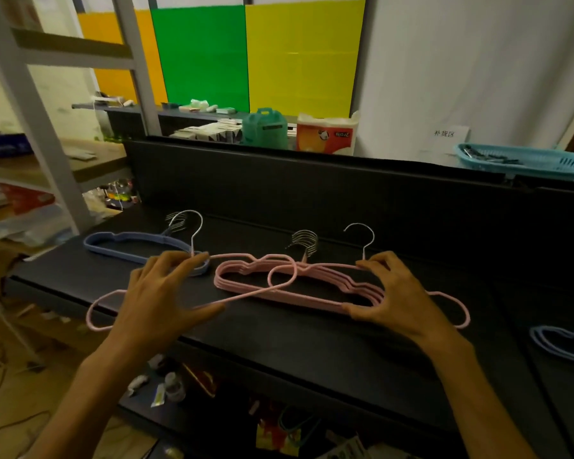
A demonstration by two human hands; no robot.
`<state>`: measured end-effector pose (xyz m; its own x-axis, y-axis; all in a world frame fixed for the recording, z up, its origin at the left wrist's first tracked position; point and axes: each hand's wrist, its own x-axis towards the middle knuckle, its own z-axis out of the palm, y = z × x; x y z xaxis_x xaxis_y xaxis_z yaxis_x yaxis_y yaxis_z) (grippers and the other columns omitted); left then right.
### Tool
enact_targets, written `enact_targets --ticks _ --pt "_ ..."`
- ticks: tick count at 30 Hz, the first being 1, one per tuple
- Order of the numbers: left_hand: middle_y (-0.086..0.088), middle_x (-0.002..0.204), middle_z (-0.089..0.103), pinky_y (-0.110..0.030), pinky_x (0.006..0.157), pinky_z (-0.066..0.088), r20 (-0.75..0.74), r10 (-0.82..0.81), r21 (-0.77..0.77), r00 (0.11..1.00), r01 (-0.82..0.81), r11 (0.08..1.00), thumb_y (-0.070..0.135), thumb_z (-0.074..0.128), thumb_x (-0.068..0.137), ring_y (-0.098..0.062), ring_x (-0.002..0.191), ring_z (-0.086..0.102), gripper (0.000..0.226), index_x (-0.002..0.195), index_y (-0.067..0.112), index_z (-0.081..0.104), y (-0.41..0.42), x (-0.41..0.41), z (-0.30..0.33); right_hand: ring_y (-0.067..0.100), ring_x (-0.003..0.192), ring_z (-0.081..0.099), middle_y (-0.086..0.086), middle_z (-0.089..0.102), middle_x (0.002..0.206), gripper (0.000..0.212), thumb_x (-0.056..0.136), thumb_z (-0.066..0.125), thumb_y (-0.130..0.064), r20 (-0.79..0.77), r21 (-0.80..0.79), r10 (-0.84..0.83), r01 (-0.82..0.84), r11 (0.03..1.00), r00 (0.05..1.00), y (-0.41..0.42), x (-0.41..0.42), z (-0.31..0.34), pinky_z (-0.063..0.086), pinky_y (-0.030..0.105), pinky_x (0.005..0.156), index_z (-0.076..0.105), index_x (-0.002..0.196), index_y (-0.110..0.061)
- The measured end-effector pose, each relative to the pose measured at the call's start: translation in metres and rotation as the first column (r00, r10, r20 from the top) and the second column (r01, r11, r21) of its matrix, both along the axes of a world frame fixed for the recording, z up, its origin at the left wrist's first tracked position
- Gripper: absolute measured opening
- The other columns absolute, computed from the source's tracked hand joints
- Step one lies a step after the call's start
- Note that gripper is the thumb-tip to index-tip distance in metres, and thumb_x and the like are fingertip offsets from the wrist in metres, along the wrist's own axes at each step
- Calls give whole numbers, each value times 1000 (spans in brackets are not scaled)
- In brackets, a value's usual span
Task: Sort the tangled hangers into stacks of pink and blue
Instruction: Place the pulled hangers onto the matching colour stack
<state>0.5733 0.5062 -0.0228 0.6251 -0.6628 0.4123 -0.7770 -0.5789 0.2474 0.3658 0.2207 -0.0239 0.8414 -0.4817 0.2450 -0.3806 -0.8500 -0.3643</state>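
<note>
Two hands at a black bench (279, 329). The left hand (159, 303) holds one pink hanger (246, 294): fingertips pinch its neck below the steel hook, thumb under the lower bar, so the grip is closed on it. That hanger runs off the bench's near edge on the left and its right end crosses over the pink stack (299, 286), which lies flat mid-bench with hooks bunched at the back. The right hand (395, 299) holds a second pink hanger (458, 313) at its neck, thumb pressed against the stack's front right corner; grip closed on that hanger, whose far end sticks out to the right. The blue stack (113, 246) lies back-left, its right end just under the left fingers. More blue hangers (564, 346) sit at the right edge, well apart, apparently not yet sorted. Judgement: late in the pink pass; the step in hand is laying these two loose pinks onto the pink stack. To do it well: lift the left hanger clear of the blue stack before shifting it right, so the wire does not snag blue; bring each hook round to match the bunched hooks; lower flat, shoulders nested over those below; steady the stack with the thumb so it does not slide. One hanger at a time is safer, since their wires may interlock.
</note>
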Motion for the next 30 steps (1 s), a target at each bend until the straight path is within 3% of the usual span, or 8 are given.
enact_targets --ticks 6,10,17,22,25,30 --pt "-7 133 45 -45 96 35 1 -60 -21 998 60 998 80 59 60 -28 121 41 94 138 30 43 -12 43 3 14 123 38 -5 28 138 91 64 71 -63 -47 22 -43 44 999 998 12 30 -1 43 32 99 35 140 -28" --pt "-8 131 46 -47 95 37 -14 -104 -17 995 103 994 82 43 58 -29 119 43 95 138 30 44 -15 72 3 13 123 37 -6 28 138 90 65 70 -64 -69 30 -37 39 999 997 29 55 -1 43 36 101 35 140 -28" --pt "-8 133 44 -46 96 37 -41 -218 -28 975 217 976 82 41 59 -29 120 43 95 138 30 43 -15 109 2 10 120 37 -7 29 135 83 68 71 -60 -81 52 -53 58 997 995 53 92 0 42 32 100 38 137 -29" --pt "-10 135 43 -46 96 35 -77 -289 -39 954 287 957 75 63 61 -31 121 41 93 138 27 44 -19 119 0 9 121 35 -10 28 135 83 68 71 -60 -101 67 -114 121 990 988 60 95 -6 41 30 100 36 138 -31" --pt "-7 140 38 -45 102 31 -112 -319 -35 941 317 948 60 72 63 -28 126 36 89 140 31 39 -23 119 0 9 122 34 -11 27 136 82 68 71 -60 -112 80 -130 139 987 985 61 94 -8 40 31 100 36 137 -34" --pt "-4 140 37 -43 103 30 -137 -357 -19 924 358 933 73 53 57 -25 126 35 95 141 34 36 -32 120 -1 9 124 32 -11 26 139 82 69 67 -63 -135 45 -141 148 988 981 62 92 -7 36 30 101 32 138 -36"
